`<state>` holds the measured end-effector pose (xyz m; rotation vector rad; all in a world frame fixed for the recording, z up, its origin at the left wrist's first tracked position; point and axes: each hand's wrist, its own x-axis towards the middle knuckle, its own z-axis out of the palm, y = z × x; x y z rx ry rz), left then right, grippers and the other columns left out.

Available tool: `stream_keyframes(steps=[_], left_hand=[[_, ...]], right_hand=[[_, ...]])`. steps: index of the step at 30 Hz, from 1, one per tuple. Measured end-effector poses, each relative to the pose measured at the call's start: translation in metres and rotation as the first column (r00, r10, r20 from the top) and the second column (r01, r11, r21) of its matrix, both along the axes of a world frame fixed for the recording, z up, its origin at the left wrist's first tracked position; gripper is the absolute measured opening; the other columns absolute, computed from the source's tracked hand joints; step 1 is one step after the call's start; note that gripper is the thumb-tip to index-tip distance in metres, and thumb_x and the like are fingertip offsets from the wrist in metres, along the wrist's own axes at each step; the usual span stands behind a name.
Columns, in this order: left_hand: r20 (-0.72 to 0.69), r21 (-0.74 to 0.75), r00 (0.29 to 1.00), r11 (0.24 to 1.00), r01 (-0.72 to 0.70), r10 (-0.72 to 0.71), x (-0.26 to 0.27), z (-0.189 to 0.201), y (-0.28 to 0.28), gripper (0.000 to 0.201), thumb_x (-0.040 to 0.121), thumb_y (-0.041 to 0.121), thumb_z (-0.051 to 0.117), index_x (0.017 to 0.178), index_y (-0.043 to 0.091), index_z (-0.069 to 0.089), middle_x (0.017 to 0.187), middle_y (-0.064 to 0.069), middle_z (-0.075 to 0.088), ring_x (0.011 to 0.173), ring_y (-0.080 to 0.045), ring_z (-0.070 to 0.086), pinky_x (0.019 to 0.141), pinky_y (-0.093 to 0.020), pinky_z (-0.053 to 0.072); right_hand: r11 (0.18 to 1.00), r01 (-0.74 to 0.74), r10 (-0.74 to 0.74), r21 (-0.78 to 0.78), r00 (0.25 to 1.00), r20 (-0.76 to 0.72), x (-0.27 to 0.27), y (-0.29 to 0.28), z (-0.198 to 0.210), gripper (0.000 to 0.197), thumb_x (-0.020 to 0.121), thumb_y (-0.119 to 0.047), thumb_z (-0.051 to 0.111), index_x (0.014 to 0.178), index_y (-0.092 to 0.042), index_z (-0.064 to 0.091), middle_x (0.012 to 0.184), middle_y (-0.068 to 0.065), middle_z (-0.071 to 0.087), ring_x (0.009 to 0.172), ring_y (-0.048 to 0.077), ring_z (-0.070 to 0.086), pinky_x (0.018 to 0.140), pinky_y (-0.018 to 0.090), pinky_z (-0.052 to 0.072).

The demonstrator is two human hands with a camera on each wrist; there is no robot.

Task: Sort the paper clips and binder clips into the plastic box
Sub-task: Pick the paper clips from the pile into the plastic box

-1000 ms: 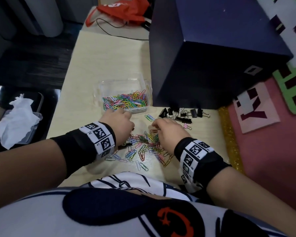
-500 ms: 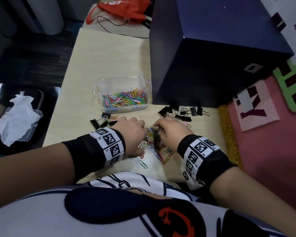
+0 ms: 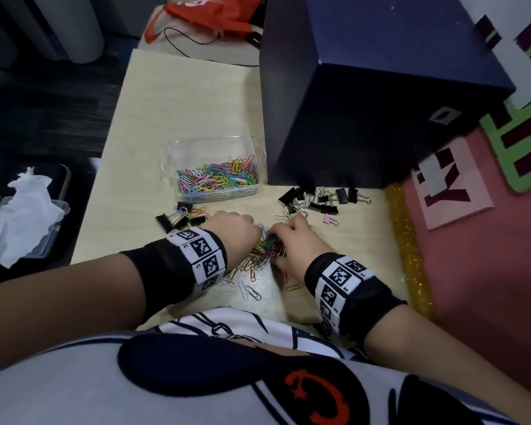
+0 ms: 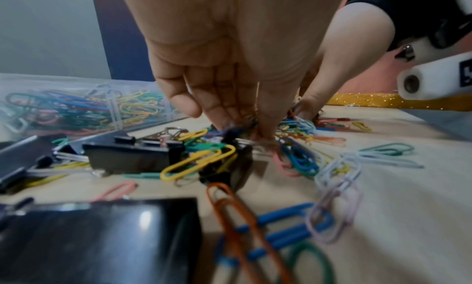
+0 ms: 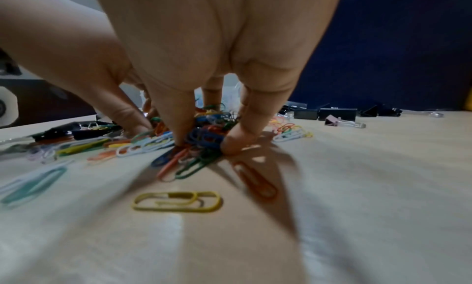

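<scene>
A large dark letter "Y" is seen on the pink card (image 3: pixel 451 185) at the right of the head view. Square coded markers are carried by both wristbands (image 3: pixel 201 251); no other text can be read.

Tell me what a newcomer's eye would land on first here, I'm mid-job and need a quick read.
First, the two hands, left hand and right hand, fingertips down, bunching a heap of coloured paper clips at the near middle of the table. Behind them stands the clear plastic box, already holding many paper clips. Black binder clips lie loose by the big dark box, and more lie left of the left hand.
</scene>
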<state>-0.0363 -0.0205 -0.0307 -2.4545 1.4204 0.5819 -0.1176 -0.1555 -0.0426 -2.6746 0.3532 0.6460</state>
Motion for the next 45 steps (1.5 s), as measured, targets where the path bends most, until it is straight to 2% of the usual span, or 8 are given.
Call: stream_keyframes(steps=[7, 19, 27, 32, 35, 38, 41, 45], left_hand=[[-0.003, -0.016, 1.0, 1.0, 0.006, -0.006, 0.006, -0.002, 0.003, 0.02, 0.095, 0.019, 0.045, 0.111, 0.012, 0.056, 0.104, -0.009, 0.058, 0.093, -0.03, 0.06, 0.067, -0.035, 0.039], [-0.032, -0.339, 0.988, 0.929, -0.152, 0.15, 0.049, 0.019, 0.022, 0.026, 0.095, 0.034, 0.05, 0.11, 0.016, 0.059, 0.109, -0.005, 0.06, 0.101, -0.025, 0.058, 0.083, -0.035, 0.045], [-0.054, -0.408, 0.921, 0.833, -0.374, 0.387, 0.094, 0.029, 0.044, 0.027, 0.091, 0.032, 0.058, 0.113, 0.018, 0.064, 0.108, -0.007, 0.061, 0.102, -0.028, 0.058, 0.082, -0.035, 0.046], [-0.087, -0.366, 0.884, 0.811, -0.457, 0.459, 0.107, 0.021, 0.053, 0.034, 0.092, 0.035, 0.056, 0.122, 0.019, 0.059, 0.115, -0.007, 0.061, 0.107, -0.026, 0.057, 0.09, -0.037, 0.047], [-0.101, -0.41, 0.875, 0.782, -0.47, 0.473, 0.106, 0.015, 0.055, 0.034, 0.096, 0.03, 0.048, 0.127, 0.018, 0.056, 0.121, -0.008, 0.058, 0.109, -0.028, 0.057, 0.092, -0.039, 0.046], [-0.102, -0.467, 0.892, 0.771, -0.433, 0.44, 0.099, 0.009, 0.056, 0.032, 0.097, 0.026, 0.044, 0.126, 0.018, 0.056, 0.124, -0.007, 0.057, 0.106, -0.029, 0.059, 0.09, -0.041, 0.049], [-0.033, -0.462, 0.957, 0.844, -0.271, 0.289, 0.09, 0.002, 0.055, 0.039, 0.094, 0.027, 0.046, 0.132, 0.022, 0.052, 0.135, -0.001, 0.053, 0.114, -0.026, 0.057, 0.091, -0.042, 0.046], [0.04, -0.32, 0.982, 0.933, -0.163, 0.185, 0.082, -0.008, 0.052, 0.047, 0.096, 0.036, 0.039, 0.142, 0.027, 0.038, 0.152, 0.008, 0.034, 0.132, -0.015, 0.043, 0.098, -0.039, 0.035]], right_hand=[[0.995, 0.097, -0.097, 0.004, 0.995, 0.037, 0.009, 0.001, 0.001, 0.036, 0.084, -0.001, 0.05, 0.114, -0.019, 0.055, 0.119, 0.009, 0.042, 0.094, 0.032, 0.057, 0.081, 0.031, 0.047], [0.987, 0.16, -0.16, 0.013, 0.982, 0.101, 0.038, -0.003, 0.022, 0.021, 0.088, -0.016, 0.06, 0.108, -0.024, 0.062, 0.116, 0.002, 0.051, 0.098, 0.02, 0.054, 0.071, 0.021, 0.033], [0.982, 0.128, -0.152, 0.141, 0.974, 0.169, 0.083, 0.012, 0.037, 0.016, 0.084, -0.018, 0.067, 0.094, -0.031, 0.063, 0.112, -0.001, 0.054, 0.093, 0.017, 0.052, 0.079, 0.023, 0.039], [0.971, 0.156, -0.197, 0.18, 0.952, 0.234, 0.117, 0.027, 0.047, 0.026, 0.087, -0.024, 0.065, 0.113, -0.025, 0.059, 0.109, 0.001, 0.061, 0.1, 0.021, 0.059, 0.077, 0.022, 0.04], [0.972, 0.185, -0.207, 0.143, 0.966, 0.154, 0.128, 0.029, 0.047, 0.047, 0.091, -0.028, 0.06, 0.135, -0.021, 0.046, 0.125, 0.005, 0.059, 0.112, 0.023, 0.057, 0.089, 0.027, 0.044], [0.98, 0.18, -0.19, 0.088, 0.973, 0.134, 0.129, 0.025, 0.045, 0.041, 0.094, -0.018, 0.051, 0.135, -0.019, 0.047, 0.131, 0.005, 0.057, 0.116, 0.023, 0.055, 0.093, 0.027, 0.043], [0.997, 0.075, -0.079, 0.03, 0.986, 0.15, 0.123, 0.022, 0.042, 0.04, 0.092, -0.007, 0.046, 0.128, -0.022, 0.055, 0.132, 0.004, 0.054, 0.117, 0.023, 0.054, 0.096, 0.028, 0.042], [0.979, -0.201, 0.203, -0.044, 0.978, 0.056, 0.111, 0.024, 0.03, 0.056, 0.088, -0.002, 0.044, 0.14, -0.023, 0.043, 0.148, 0.0, 0.038, 0.133, 0.023, 0.039, 0.11, 0.035, 0.034]])
